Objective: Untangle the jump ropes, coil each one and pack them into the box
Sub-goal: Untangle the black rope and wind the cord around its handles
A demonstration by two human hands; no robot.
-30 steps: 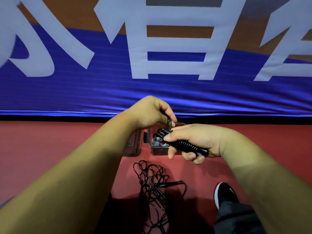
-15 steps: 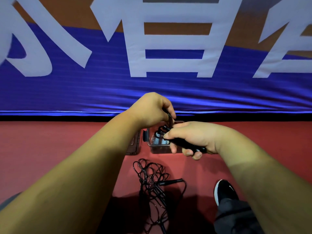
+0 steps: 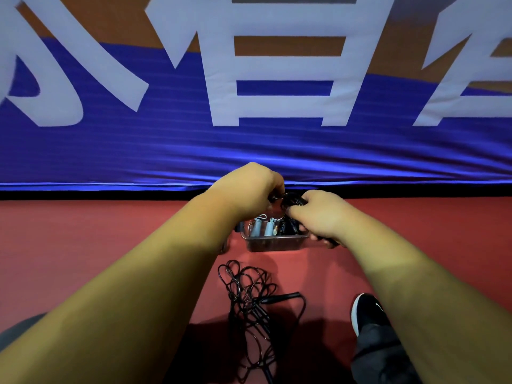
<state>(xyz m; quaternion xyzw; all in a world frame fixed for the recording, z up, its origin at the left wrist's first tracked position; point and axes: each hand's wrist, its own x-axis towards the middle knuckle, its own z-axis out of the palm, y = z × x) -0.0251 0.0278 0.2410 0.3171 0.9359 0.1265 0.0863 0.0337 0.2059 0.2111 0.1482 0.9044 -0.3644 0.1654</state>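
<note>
— How should the coiled black jump rope (image 3: 291,200) go in?
— Low and flat. The left hand (image 3: 246,187) pinches its loops and the right hand (image 3: 318,214) is curled round its black handle (image 3: 329,241), both just above the small clear plastic box (image 3: 274,243). Release only once the loops are seated.
— What's inside?
— Two pale blue ribbed handles (image 3: 261,228), with something black beside them. A tangled black jump rope (image 3: 249,300) lies on the red floor (image 3: 83,231) nearby.

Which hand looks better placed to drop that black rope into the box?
Probably the right hand: it grips the black rope by its handles low over the box, while the left hand only pinches a loop above.
</note>
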